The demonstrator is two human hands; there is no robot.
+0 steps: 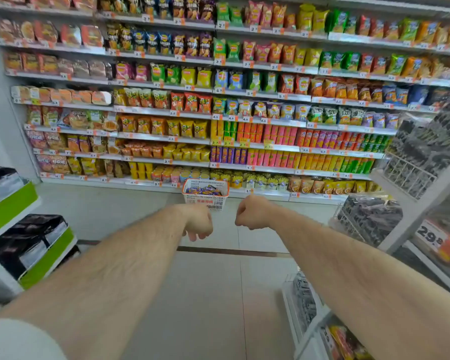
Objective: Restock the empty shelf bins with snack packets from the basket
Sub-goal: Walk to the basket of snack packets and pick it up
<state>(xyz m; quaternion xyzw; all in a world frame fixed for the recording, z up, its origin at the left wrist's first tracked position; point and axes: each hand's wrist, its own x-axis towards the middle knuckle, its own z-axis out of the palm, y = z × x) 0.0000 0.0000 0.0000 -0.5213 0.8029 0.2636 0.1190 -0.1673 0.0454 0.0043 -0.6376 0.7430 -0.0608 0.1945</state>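
**Q:** What did the figure show of the task's progress?

**A:** It appeared barely begun. The basket (205,194) stood on the floor, against the foot of the shelves (164,137), with orange and purple packets (202,190) heaped inside. Neither hand touched it. No packet was in either hand, and none could be seen being placed. Judged from this, all of the restocking remained.

**Q:** Where were the empty bins?

**A:** None could be picked out. Every shelf tier in view looked full, so the gap to be filled was either outside the view or too small to tell.

**Q:** How were the hands held?

**A:** Both arms reached forward over the floor, well short of the basket. The left hand (198,222) hung from a bent wrist, fingers drooping loosely downward and holding nothing. The right hand (252,213) had its fingers curled into a fist, also holding nothing. The two hands were near each other but apart.

**Q:** What were the counts?

**A:** One basket; two hands; about ten shelf tiers. The packets in the basket overlapped too much to count. One orange price tag (439,241) stood on the rack at the right.
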